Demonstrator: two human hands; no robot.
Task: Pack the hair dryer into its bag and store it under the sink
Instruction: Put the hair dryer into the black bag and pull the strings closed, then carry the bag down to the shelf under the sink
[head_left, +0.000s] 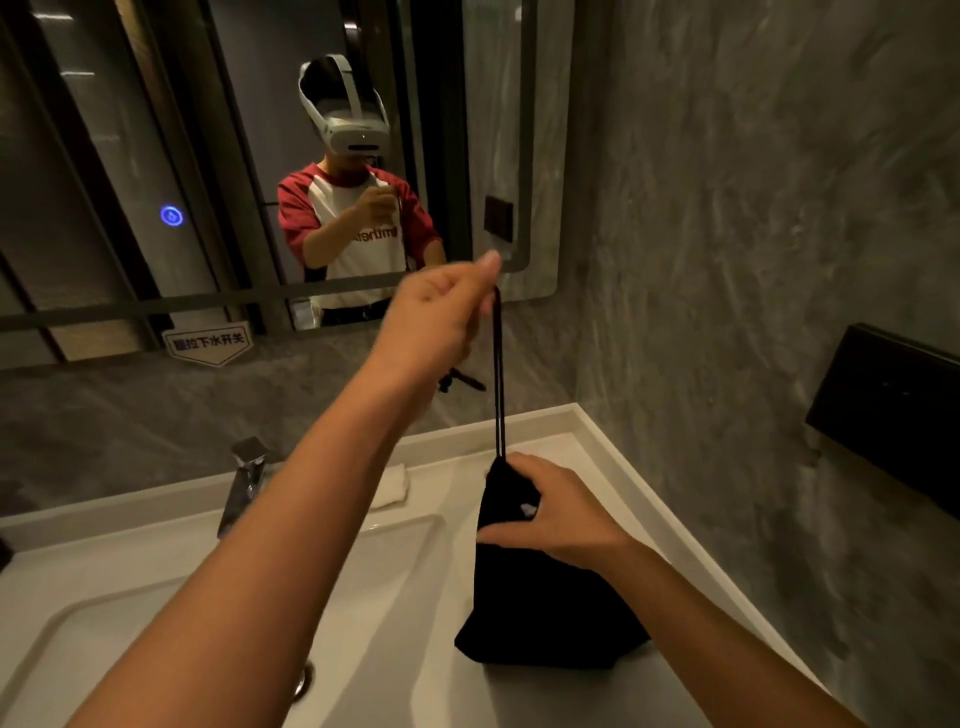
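A black drawstring bag stands on the white counter to the right of the sink basin. My right hand grips the bag near its gathered neck. My left hand is raised above it and pinches the black drawstring, which runs taut straight down to the bag's mouth. The bag looks bulky. The hair dryer is not visible; whether it is inside the bag cannot be told.
A chrome faucet stands behind the basin, with a folded white towel beside it. A mirror covers the wall ahead. A black wall box juts out at right. The grey wall meets the counter at its right edge.
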